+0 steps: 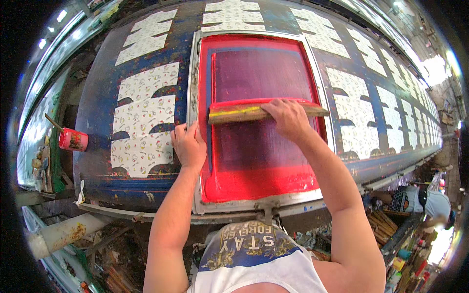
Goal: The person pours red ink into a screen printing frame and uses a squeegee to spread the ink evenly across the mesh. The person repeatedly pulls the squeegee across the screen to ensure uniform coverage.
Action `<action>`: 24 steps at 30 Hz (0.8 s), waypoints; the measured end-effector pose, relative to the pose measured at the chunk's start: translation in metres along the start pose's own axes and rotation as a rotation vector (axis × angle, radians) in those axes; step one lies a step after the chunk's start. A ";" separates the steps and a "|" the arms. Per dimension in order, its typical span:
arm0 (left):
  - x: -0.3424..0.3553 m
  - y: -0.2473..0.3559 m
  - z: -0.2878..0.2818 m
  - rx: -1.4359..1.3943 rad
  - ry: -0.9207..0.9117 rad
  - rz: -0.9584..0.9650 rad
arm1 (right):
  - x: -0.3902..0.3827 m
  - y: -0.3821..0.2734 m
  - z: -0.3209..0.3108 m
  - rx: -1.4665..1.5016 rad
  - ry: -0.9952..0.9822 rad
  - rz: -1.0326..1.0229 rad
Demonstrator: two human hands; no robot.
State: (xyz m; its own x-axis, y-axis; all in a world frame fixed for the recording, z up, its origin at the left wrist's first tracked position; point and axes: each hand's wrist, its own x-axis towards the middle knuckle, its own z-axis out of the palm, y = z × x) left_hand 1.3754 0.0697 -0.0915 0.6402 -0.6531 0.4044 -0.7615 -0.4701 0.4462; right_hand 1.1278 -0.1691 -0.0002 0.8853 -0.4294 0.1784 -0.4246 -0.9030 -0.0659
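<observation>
Wooden squeegee point(239, 113) lies lengthwise left to right; right grip point(288, 118) clasps it, left grip point(189, 146) unclear.

I find my left arm point(168, 222) bare and reaching forward, its forearm slanting slightly inward; the left hand point(190, 146) lies back upward, fingers bent. My right arm point(337, 180), also bare, angles inward from the elbow; the right hand point(288, 118) sits farther forward, knuckles up, fingers curled in a grip.
</observation>
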 end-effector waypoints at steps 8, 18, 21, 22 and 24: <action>0.003 0.003 -0.002 -0.008 0.003 0.043 | 0.170 0.114 0.043 -0.094 0.052 -0.023; 0.004 0.007 -0.003 0.003 0.007 0.021 | 0.276 0.156 0.033 -0.067 -0.115 0.128; 0.004 0.008 -0.003 0.003 -0.002 -0.003 | 0.274 0.155 0.029 -0.088 -0.142 0.105; 0.004 0.008 -0.002 0.010 -0.007 -0.014 | 0.273 0.155 0.028 -0.086 -0.156 0.097; 0.004 0.007 -0.002 0.018 0.014 0.029 | 0.267 0.154 0.025 -0.059 -0.130 0.067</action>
State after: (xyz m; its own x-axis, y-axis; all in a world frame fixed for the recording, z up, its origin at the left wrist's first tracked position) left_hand 1.3731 0.0650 -0.0854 0.6194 -0.6580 0.4283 -0.7812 -0.4620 0.4198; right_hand 1.3039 -0.4234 0.0127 0.8700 -0.4909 0.0462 -0.4907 -0.8712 -0.0149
